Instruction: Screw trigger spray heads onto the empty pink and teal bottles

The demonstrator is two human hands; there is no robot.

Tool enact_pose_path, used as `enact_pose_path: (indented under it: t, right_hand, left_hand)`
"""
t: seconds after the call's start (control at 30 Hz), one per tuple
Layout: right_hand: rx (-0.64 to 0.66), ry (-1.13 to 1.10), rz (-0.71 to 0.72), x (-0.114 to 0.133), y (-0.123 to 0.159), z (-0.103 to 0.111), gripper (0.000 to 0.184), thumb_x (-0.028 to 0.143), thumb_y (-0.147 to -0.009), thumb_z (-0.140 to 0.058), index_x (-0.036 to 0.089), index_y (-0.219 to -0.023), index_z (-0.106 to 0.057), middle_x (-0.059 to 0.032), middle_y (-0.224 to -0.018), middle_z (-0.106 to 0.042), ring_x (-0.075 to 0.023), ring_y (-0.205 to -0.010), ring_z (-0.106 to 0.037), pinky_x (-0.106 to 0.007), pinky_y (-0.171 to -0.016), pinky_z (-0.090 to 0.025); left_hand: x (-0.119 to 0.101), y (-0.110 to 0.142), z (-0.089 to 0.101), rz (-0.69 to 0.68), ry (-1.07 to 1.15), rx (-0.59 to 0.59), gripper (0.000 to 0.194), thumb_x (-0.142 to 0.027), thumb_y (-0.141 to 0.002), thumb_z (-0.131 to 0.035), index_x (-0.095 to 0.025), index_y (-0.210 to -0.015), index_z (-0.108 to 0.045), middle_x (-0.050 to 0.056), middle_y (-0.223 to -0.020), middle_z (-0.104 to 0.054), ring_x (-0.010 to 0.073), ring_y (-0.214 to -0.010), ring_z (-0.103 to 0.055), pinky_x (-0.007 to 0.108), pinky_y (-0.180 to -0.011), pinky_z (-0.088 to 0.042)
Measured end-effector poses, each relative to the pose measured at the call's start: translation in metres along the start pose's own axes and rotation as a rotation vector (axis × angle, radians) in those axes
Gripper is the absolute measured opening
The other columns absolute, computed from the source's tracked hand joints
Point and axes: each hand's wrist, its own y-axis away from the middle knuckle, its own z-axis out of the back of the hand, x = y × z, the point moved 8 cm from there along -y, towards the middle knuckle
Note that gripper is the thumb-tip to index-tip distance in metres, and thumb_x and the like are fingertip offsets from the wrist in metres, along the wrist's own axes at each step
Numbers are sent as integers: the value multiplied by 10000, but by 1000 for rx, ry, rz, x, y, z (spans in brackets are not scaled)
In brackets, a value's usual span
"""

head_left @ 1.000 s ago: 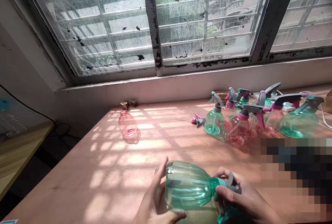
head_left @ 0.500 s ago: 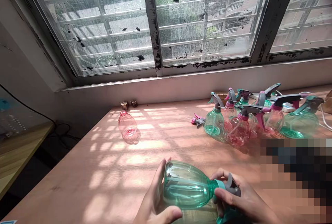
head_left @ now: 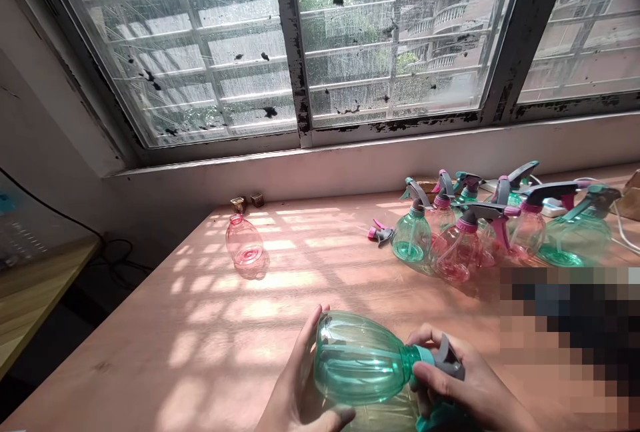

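A clear green spray bottle (head_left: 360, 359) lies on its side in front of me, its base to the left. My left hand (head_left: 310, 379) cups the base, fingers behind it and thumb in front, low down. At the neck, my right hand (head_left: 450, 372) grips the turquoise collar beside the grey spray head (head_left: 449, 360). Beneath this bottle shows part of a second, yellowish-green bottle (head_left: 383, 417), with a teal piece under my right hand; the lower frame edge cuts both off.
A pink bottle without a spray head (head_left: 245, 242) stands on the wooden table (head_left: 125, 352) at left, near two small gold-coloured objects (head_left: 247, 203). Several green and pink spray bottles (head_left: 457, 252) crowd the right, beside a loose pink-and-grey spray head (head_left: 381, 233). Behind is a window (head_left: 300, 52).
My left thumb has shifted slightly right beneath the bottle. Both hands otherwise stay on it in nearly the same place, and the view has moved very slightly.
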Motion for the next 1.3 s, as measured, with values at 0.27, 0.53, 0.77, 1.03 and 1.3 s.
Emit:
enact_pose_path:
  t: [0.27, 0.53, 0.77, 1.03, 1.3]
  right_hand:
    - [0, 36, -66, -1, 3, -2, 471, 456, -720, -870, 189, -969, -573, 18, -594, -708, -150, -521, -664, -231, -524, -470]
    - [-11, 19, -32, 0, 2, -3, 446, 472, -727, -853, 197, -941, -573, 20, -600, -688, -157, -507, -648, -250, -515, -459]
    - [-7, 89, -3, 8, 5, -4, 390, 449, -781, -819, 189, -955, -586, 12, -598, -697, -162, -536, -636, -283, -545, -501]
    - [-14, 45, 13, 23, 9, -4, 374, 387, -801, -819, 185, -978, -558, 30, -600, -716, -172, -549, -690, -289, -564, -546]
    - [-6, 113, 26, 26, 10, -2, 328, 374, -811, -807, 182, -958, -585, 16, -625, -734, -179, -565, -703, -301, -589, -563]
  left_hand:
    - [-7, -3, 3, -42, -147, -3, 880, -328, -769, -841, -368, -1524, -391, 49, -1666, -287, 364, -1513, -267, 439, -1198, -333]
    - [3, 1, 7, 23, -113, -10, 1074, -432, -698, -879, -347, -1574, -263, 95, -1601, -416, 377, -1474, -352, 487, -1206, -302]
    - [0, -1, 11, -22, -210, -54, 778, -393, -805, -798, -349, -1497, -446, 56, -1620, -391, 351, -1498, -314, 473, -1226, -283]
    - [-10, -3, -3, -7, -241, -2, 892, -236, -805, -813, -423, -1532, -330, 40, -1651, -323, 318, -1507, -301, 448, -1214, -317]
    - [-19, -4, -9, -30, -347, 31, 943, -248, -789, -827, -371, -1558, -296, 59, -1685, -222, 339, -1534, -214, 472, -1235, -266]
